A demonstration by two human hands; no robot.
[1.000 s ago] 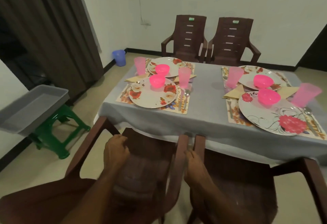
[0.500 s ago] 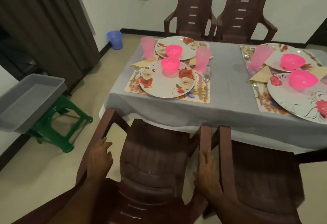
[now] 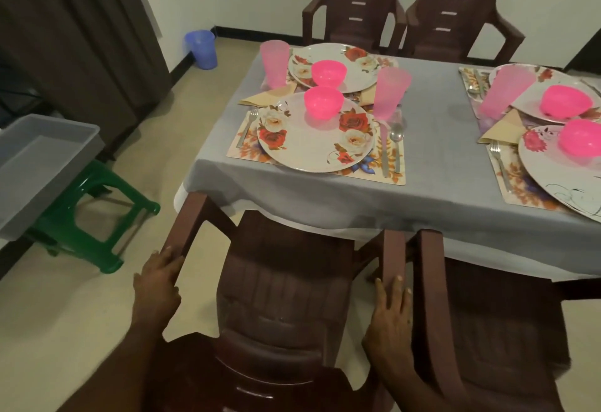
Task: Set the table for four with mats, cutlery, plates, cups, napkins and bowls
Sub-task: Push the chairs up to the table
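At far left a grey plastic tub (image 3: 39,164) is sitting on a green stool (image 3: 94,216), and a blue bin (image 3: 201,48) is standing on the floor by the wall. The person's left hand (image 3: 157,281) is resting on the left armrest of a brown chair (image 3: 286,288) tucked under the near edge of the table, with the fingers lying loosely along the arm's top. The table, draped in a grey cloth (image 3: 435,164), is carrying two place settings toward its left end: a floral mat (image 3: 395,164) is holding a rose-patterned plate (image 3: 313,138) with a pink bowl (image 3: 323,102) on it, a fork (image 3: 247,125) lying left of the plate, a spoon (image 3: 396,141) lying to its right, a pink cup (image 3: 390,93) standing just behind the spoon, and a folded tan napkin (image 3: 268,96) lying beyond the fork. Behind it a second plate (image 3: 354,67) is bearing another bowl (image 3: 329,73), with another cup (image 3: 275,62) at its left. The right hand (image 3: 390,317) is lying on the chair's right armrest – fingers straight and flat, gripping nothing. Further right a second brown chair (image 3: 487,320) is standing just beside the first, and two more settings (image 3: 553,138) are lying on the table – partly cut off by the frame edge
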